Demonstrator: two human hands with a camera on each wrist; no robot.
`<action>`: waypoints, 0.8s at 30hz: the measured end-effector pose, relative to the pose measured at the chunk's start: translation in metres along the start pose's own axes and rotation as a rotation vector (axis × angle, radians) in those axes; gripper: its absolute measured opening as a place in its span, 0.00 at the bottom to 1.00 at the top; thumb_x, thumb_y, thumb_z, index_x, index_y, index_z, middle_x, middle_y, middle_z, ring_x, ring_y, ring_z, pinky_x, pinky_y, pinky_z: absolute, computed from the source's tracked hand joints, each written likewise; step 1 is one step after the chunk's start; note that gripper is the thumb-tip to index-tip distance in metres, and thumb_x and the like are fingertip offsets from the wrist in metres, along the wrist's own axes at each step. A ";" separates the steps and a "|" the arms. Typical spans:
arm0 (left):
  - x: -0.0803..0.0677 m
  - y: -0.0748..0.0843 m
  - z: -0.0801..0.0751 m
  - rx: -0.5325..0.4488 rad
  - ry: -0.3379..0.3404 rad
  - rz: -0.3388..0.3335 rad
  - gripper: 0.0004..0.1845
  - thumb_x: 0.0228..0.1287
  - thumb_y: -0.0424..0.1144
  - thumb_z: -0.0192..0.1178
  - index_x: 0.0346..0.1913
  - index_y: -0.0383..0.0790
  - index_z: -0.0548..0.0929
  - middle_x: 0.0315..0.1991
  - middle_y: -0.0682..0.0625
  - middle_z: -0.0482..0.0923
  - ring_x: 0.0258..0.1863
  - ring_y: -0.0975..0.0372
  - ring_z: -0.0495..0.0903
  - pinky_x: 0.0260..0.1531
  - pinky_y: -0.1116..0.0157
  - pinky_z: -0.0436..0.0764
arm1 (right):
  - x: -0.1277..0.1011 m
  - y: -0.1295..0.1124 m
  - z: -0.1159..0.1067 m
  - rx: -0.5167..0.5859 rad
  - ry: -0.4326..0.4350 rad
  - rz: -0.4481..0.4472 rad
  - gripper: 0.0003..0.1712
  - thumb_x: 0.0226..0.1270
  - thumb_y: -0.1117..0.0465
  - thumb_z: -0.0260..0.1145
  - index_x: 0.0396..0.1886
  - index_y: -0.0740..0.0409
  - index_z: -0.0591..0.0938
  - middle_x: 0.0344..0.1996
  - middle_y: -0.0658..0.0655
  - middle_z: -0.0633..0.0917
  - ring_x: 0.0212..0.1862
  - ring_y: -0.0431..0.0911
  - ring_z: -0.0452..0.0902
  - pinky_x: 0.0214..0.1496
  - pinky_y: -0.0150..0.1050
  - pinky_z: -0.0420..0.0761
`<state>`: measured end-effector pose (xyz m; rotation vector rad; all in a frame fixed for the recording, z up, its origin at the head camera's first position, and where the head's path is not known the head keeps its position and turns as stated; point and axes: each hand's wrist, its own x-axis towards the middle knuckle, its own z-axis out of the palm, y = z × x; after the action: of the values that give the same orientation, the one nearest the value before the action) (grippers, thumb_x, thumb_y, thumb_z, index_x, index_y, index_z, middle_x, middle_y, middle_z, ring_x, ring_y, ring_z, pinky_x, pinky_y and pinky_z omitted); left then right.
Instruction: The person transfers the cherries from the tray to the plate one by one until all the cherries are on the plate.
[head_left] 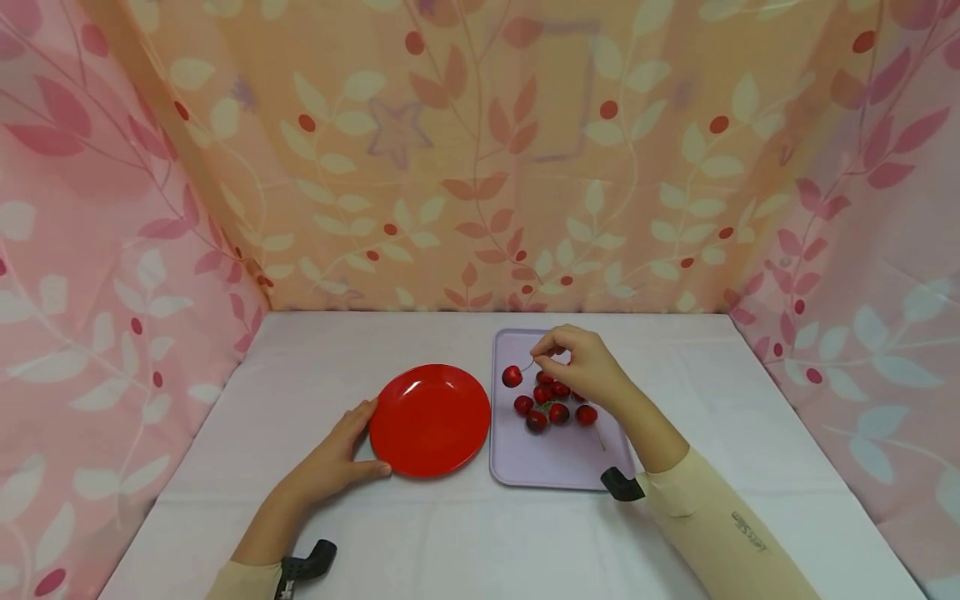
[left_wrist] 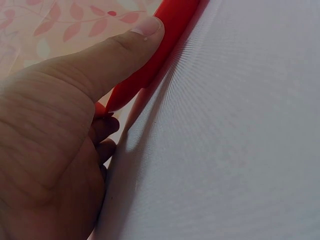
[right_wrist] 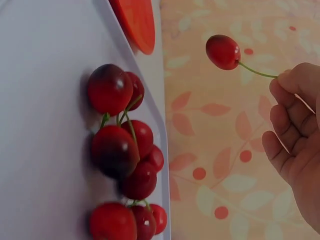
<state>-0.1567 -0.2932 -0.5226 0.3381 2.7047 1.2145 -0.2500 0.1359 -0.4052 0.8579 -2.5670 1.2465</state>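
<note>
- The right hand (head_left: 585, 367) pinches the thin green stem of a single glossy red cherry (head_left: 512, 377), holding it lifted above the far left corner of the pale lilac rectangular plastic tray (head_left: 555, 467).
- A cluster of loose red cherries (head_left: 551, 404) lies on the tray, beneath that hand.
- The left hand (head_left: 337, 458) grips the left rim of the round red plastic plate (head_left: 430, 420), thumb along its edge; the fingers seem tucked under it.
- The plate sits just left of the tray on the white tablecloth (head_left: 450, 542).
</note>
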 end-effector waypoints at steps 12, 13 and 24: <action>-0.002 0.002 -0.002 -0.002 -0.009 -0.001 0.63 0.50 0.61 0.77 0.83 0.50 0.51 0.83 0.46 0.50 0.82 0.45 0.46 0.70 0.37 0.66 | 0.044 -0.009 0.036 -0.028 -0.143 -0.059 0.06 0.67 0.63 0.72 0.37 0.45 0.88 0.37 0.43 0.87 0.44 0.39 0.80 0.55 0.44 0.82; -0.002 0.002 -0.003 -0.002 -0.009 -0.001 0.63 0.50 0.61 0.77 0.83 0.50 0.51 0.83 0.46 0.50 0.82 0.45 0.46 0.69 0.37 0.66 | 0.048 -0.009 0.040 -0.038 -0.153 -0.071 0.06 0.67 0.63 0.72 0.37 0.46 0.88 0.37 0.44 0.88 0.44 0.40 0.80 0.55 0.44 0.83; -0.002 0.003 -0.004 0.005 -0.011 -0.023 0.63 0.49 0.62 0.77 0.83 0.53 0.51 0.83 0.47 0.49 0.82 0.45 0.45 0.70 0.36 0.66 | 0.086 -0.016 0.079 -0.026 -0.292 -0.075 0.07 0.66 0.65 0.70 0.37 0.49 0.89 0.36 0.45 0.89 0.43 0.40 0.82 0.54 0.46 0.85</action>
<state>-0.1553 -0.2944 -0.5176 0.3128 2.6958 1.1962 -0.3045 0.0315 -0.4124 1.1987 -2.7313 1.1375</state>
